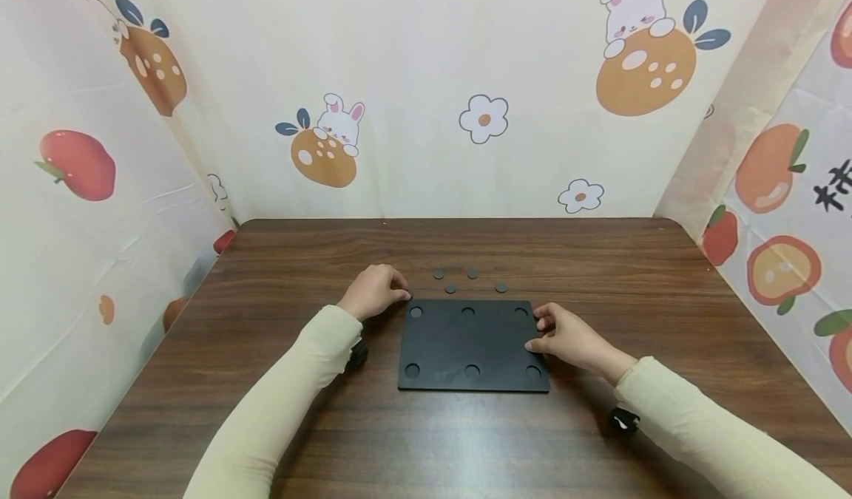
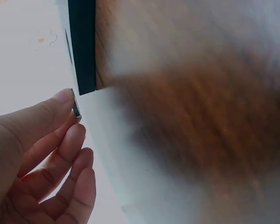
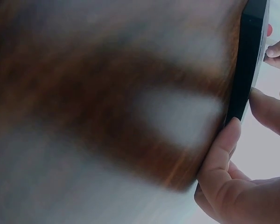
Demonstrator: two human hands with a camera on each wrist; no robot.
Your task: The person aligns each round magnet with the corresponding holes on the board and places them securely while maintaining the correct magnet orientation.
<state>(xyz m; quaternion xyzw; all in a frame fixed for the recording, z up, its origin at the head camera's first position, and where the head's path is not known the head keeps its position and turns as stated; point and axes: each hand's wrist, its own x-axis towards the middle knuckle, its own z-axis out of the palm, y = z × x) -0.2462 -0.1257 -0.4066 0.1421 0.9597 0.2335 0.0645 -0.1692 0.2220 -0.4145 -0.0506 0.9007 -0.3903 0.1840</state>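
Note:
A flat black rectangular board (image 1: pixel 472 344) with several round recesses along its far and near edges lies on the table. My left hand (image 1: pixel 375 290) is just past the board's far left corner. Between its thumb and index finger it pinches a small dark disc (image 2: pixel 76 111), seen edge-on in the left wrist view. My right hand (image 1: pixel 571 336) grips the board's right edge, thumb on the upper face and a fingertip against the side. The far left recess (image 1: pixel 416 312) looks greyer than the others; whether a disc sits in it I cannot tell.
Several loose dark discs lie on the table beyond the board, among them a disc (image 1: pixel 438 274) at the left and another disc (image 1: pixel 501 287) at the right. The brown wooden table (image 1: pixel 299 262) meets a printed curtain (image 1: pixel 413 63) behind and at both sides.

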